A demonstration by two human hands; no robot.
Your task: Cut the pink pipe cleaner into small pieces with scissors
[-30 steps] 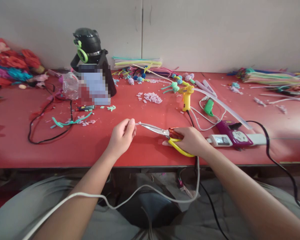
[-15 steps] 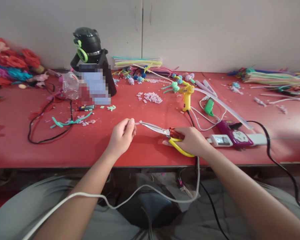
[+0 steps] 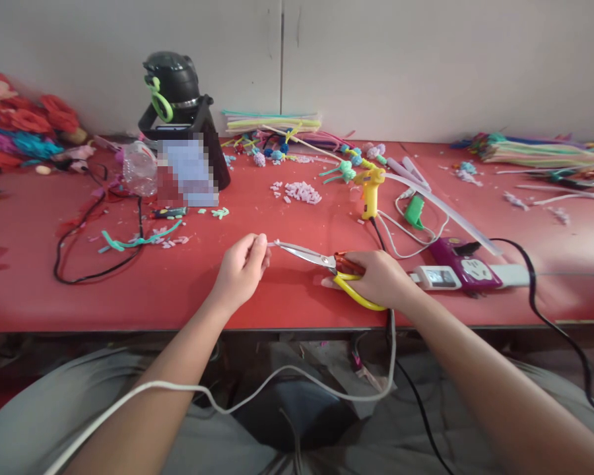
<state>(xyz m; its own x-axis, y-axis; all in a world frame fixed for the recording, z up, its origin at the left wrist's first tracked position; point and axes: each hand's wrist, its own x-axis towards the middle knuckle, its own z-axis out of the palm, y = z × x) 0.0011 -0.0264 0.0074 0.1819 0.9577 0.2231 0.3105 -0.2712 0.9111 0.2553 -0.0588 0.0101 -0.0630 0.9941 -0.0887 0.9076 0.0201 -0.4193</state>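
One strip (image 3: 272, 244) pokes from the left hand (image 3: 243, 267), pinched between thumb and fingers; the right hand (image 3: 380, 277) is wrapped round the scissors (image 3: 307, 255), whose tips reach the strip between both hands. Lilac bits (image 3: 303, 193) lie beyond the hands, a glue gun (image 3: 370, 196) beyond the right.

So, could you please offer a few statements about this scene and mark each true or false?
1. The right hand holds scissors. True.
2. The left hand lies flat on the table. False: its fingers pinch a thin pale strip.
3. The glue gun is yellow. True.
4. The green plastic piece lies left of the glue gun. False: in the picture, it lies right of it.
5. Small pale pieces lie in a heap beyond the scissors. True.
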